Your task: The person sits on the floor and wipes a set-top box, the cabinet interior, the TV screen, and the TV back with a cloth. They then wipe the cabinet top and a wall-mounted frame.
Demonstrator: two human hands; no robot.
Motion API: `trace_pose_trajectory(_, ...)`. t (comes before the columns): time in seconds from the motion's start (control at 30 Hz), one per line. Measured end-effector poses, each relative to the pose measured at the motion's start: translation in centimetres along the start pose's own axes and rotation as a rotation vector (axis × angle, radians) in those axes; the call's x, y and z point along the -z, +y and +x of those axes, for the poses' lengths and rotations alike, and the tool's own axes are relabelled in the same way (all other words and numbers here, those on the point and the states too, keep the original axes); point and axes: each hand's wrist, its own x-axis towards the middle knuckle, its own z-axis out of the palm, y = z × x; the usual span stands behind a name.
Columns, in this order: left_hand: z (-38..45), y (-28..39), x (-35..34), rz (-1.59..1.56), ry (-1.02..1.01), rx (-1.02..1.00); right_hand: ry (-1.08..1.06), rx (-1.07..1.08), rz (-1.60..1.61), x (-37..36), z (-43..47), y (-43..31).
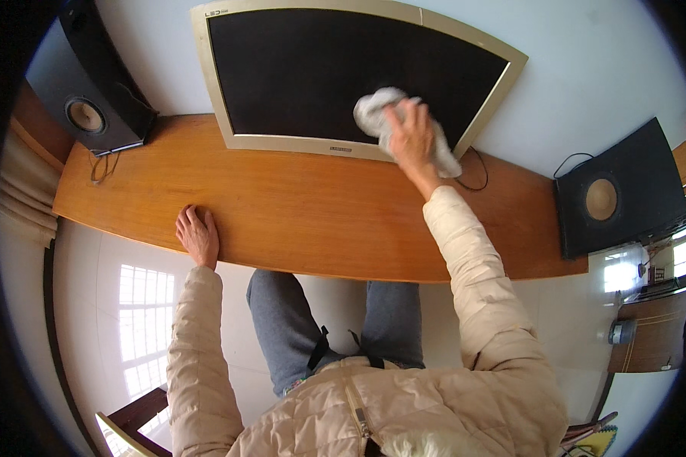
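My right hand [414, 134] presses a crumpled whitish cloth [374, 111] against the lower right part of a flat-screen monitor [320, 68]. The cloth spreads past my fingers and hangs over the screen's lower frame. The monitor has a dark screen and a gold-coloured frame, and it stands at the back of a wooden desk [297, 200]. My left hand [199, 233] rests on the desk near its front edge, holding nothing, fingers slightly apart.
A black speaker [100, 85] stands at the desk's left end, with a coiled cable [104, 167] below it. Another black speaker [623, 194] is at the right end. A dark cable [483, 171] lies beside the monitor. A beige curtain [26, 183] hangs at far left.
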Motion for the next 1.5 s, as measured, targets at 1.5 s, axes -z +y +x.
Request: trace_pose_trajectory(1.5, 0.0, 0.6, 0.4, 0.041, 0.031, -0.014, -0.263, 0.535, -0.291, -2.3, -1.5, -1.6)
